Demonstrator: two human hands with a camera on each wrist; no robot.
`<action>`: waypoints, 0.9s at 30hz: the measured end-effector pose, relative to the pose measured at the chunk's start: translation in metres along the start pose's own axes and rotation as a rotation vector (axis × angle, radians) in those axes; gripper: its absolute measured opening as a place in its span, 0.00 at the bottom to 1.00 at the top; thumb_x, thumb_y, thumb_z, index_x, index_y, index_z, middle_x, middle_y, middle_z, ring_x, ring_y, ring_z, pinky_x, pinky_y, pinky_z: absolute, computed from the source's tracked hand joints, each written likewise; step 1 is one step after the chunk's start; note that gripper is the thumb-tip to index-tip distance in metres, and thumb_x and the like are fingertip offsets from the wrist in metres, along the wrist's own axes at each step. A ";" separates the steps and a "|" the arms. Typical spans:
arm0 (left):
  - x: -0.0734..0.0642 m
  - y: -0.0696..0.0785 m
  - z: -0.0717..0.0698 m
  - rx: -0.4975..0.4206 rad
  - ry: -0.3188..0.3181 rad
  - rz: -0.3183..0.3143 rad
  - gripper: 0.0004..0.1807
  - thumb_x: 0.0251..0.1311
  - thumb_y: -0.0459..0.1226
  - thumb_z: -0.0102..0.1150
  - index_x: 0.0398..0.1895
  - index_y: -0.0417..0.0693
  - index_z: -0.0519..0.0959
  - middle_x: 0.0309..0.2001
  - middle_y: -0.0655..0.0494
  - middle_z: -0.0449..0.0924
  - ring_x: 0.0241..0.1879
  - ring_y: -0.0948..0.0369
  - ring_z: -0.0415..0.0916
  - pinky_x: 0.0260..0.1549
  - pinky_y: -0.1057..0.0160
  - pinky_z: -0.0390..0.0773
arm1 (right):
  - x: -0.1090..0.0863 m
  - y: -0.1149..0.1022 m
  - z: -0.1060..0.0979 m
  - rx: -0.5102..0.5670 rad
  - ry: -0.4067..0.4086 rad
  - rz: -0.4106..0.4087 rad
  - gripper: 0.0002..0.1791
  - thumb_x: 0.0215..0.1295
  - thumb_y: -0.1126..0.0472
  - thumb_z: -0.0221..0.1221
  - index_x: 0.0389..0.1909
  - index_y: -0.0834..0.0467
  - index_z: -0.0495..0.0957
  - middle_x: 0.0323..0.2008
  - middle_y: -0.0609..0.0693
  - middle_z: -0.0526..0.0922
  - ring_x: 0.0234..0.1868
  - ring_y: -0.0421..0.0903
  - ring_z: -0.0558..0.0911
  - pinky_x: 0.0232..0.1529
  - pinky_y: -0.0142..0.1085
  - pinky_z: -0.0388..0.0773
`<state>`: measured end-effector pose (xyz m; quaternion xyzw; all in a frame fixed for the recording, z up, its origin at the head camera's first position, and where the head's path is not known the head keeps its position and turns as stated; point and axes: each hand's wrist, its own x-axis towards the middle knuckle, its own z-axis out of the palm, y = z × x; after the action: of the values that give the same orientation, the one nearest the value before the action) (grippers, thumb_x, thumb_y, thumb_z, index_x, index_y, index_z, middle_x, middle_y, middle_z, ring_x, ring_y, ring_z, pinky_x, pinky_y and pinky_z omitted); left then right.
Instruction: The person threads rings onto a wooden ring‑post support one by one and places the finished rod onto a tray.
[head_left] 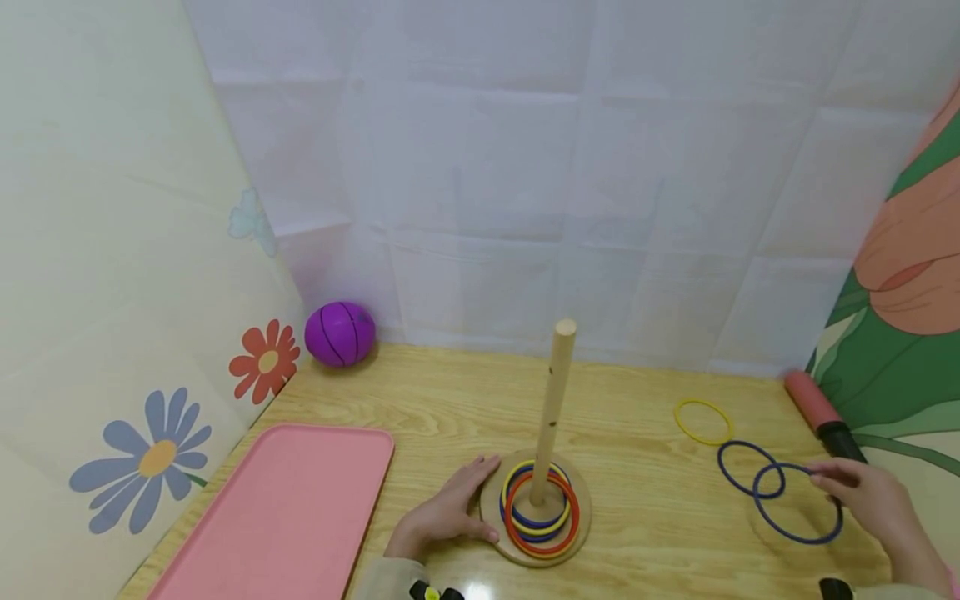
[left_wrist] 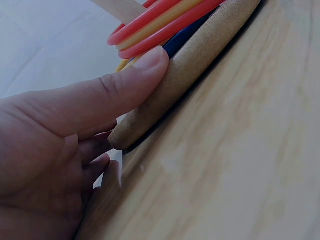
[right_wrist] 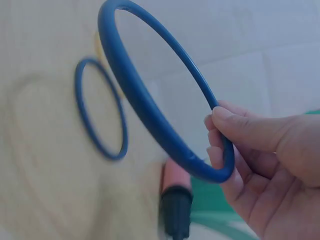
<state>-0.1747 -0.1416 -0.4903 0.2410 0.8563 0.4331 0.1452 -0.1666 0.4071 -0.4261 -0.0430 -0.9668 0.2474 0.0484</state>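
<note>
We see the thumb and fingers (right_wrist: 242, 131) of the right hand (head_left: 870, 496) closed in a pinch on one side of a blue ring (right_wrist: 137, 102); this ring is tilted, and it is well apart from the wooden post (head_left: 555, 400); the left hand (head_left: 453, 504) has its thumb and fingers spread widely apart, and they touch the rim of the round base (head_left: 573, 471) at its left side; on this base we find several stacked rings (head_left: 577, 515), red, yellow and blue, which lie around the foot of the post; near the held ring, a second blue ring (right_wrist: 87, 125) lies on the table (head_left: 637, 517), and just beyond it we notice a yellow ring (head_left: 701, 401); to the right of them is a pink and black object (head_left: 813, 404); at the left we have a pink tray (head_left: 277, 517), and behind it a purple ball (head_left: 340, 333) near the white sheet (head_left: 525, 167).
</note>
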 end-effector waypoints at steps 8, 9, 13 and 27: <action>0.000 0.000 0.000 -0.003 -0.011 -0.011 0.57 0.46 0.42 0.75 0.76 0.41 0.51 0.77 0.38 0.46 0.76 0.37 0.36 0.70 0.32 0.37 | 0.006 -0.038 -0.012 0.061 0.041 -0.037 0.21 0.69 0.52 0.57 0.50 0.67 0.81 0.36 0.60 0.87 0.25 0.25 0.73 0.25 0.30 0.73; 0.001 0.000 0.000 -0.002 -0.010 -0.010 0.57 0.46 0.42 0.75 0.76 0.41 0.51 0.77 0.38 0.46 0.76 0.38 0.37 0.70 0.32 0.37 | 0.006 -0.043 -0.013 0.060 0.052 -0.052 0.21 0.69 0.51 0.57 0.50 0.66 0.81 0.37 0.59 0.87 0.25 0.23 0.73 0.26 0.29 0.73; 0.001 -0.001 0.000 -0.002 -0.008 -0.002 0.57 0.46 0.42 0.75 0.76 0.41 0.51 0.76 0.38 0.47 0.76 0.38 0.37 0.70 0.32 0.37 | 0.007 -0.065 -0.016 0.085 0.091 -0.103 0.20 0.69 0.51 0.58 0.49 0.64 0.82 0.37 0.59 0.87 0.25 0.19 0.71 0.25 0.28 0.73; 0.003 -0.003 0.000 0.020 -0.010 0.003 0.57 0.46 0.43 0.75 0.76 0.40 0.51 0.76 0.39 0.47 0.76 0.39 0.37 0.71 0.33 0.37 | 0.008 -0.135 -0.014 0.214 0.148 -0.195 0.15 0.68 0.58 0.59 0.49 0.62 0.83 0.40 0.59 0.86 0.27 0.22 0.75 0.27 0.26 0.77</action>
<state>-0.1779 -0.1412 -0.4927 0.2456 0.8594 0.4238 0.1464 -0.1808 0.2968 -0.3483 0.0382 -0.9283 0.3391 0.1474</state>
